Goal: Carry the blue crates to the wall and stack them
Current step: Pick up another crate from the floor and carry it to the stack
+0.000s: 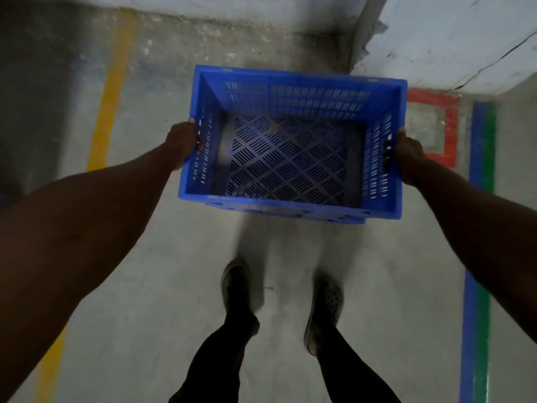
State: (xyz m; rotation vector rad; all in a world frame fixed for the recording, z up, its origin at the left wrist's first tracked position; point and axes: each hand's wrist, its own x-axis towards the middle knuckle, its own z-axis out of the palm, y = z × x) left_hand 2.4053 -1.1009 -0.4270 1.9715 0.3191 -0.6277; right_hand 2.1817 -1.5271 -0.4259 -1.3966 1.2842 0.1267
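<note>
Blue moulded plastic, slotted all over, forms the crate (290, 146), which is held empty above the floor (145, 271), with the wall (453, 39) at 1 o'clock. It is judged stiff and light. The left hand (181, 145) at 9 o'clock and the right hand (408, 154) at 3 o'clock are closed on the side handle slots, which are judged the proper hold.

Blue crate (290, 146), slotted diamond base; shoes (236, 283) seemingly dark.

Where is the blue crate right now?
In the head view the blue crate is centred, held off the floor between the left hand and right hand, near the wall.
</note>
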